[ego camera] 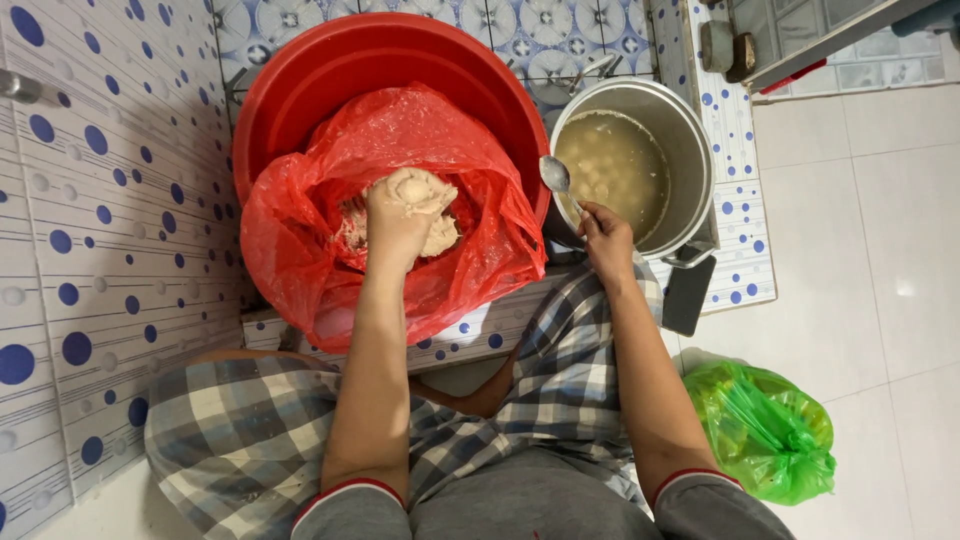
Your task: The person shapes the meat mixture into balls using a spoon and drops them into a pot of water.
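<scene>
While the left hand [398, 212] is sunk in the mouth of a red plastic bag [300, 240], its fingers are curled tight around a lump of pale, sticky paste [425, 195] that coats them; how far they dig in cannot be told from above. More paste lies in the bag, which rests against a big red basin [300, 80]. To the right, the right hand [603, 235] pinches the handle of a metal spoon [556, 177] between thumb and bent fingers, the bowl of the spoon raised beside the rim of a steel pot [690, 140]. Cloudy broth with pale, round lumps, perhaps dumplings, fills the pot. Near the person's right elbow, a green plastic bag [765, 430] sits on the white floor tiles.
</scene>
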